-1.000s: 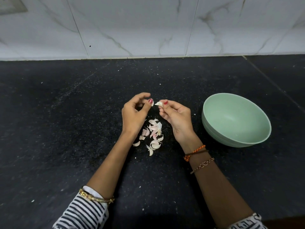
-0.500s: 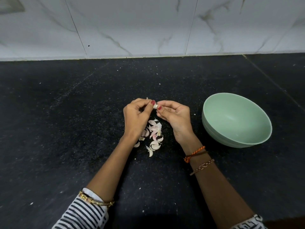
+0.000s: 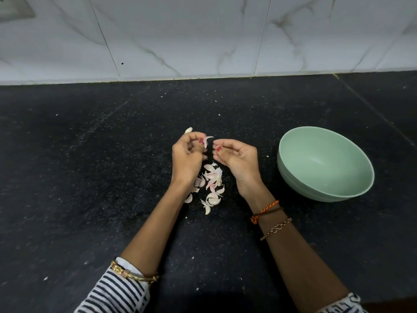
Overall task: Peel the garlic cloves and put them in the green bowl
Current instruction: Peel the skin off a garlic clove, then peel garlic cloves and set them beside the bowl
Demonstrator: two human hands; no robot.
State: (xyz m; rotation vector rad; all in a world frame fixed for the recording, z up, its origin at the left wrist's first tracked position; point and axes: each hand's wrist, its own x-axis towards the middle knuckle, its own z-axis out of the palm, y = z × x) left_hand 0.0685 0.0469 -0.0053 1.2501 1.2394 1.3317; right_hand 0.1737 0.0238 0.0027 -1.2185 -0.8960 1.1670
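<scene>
A small white garlic clove (image 3: 188, 130) sticks out above the curled fingers of the left hand (image 3: 187, 158), which holds it above the black speckled stone countertop (image 3: 90, 177). The same hand also pinches a thin curved piece of pale pink garlic skin (image 3: 207, 141) between its thumb and forefinger. The right hand (image 3: 237, 160) is just beside it, apart by a narrow gap. Its fingers are curled with the palm turned up, and I cannot see anything inside them.

Under and between the two hands, a small heap of pale pink and white garlic pieces (image 3: 211, 184) lies on the countertop. Whether they are whole cloves or only loose skins I cannot tell.

The pale green round plastic bowl (image 3: 325, 163) stands on the countertop to the right of the right hand, near but not touching it. Its inside looks bare except for a tiny white speck.

Behind the countertop is a wall of white marble-patterned tiles (image 3: 203, 35).
</scene>
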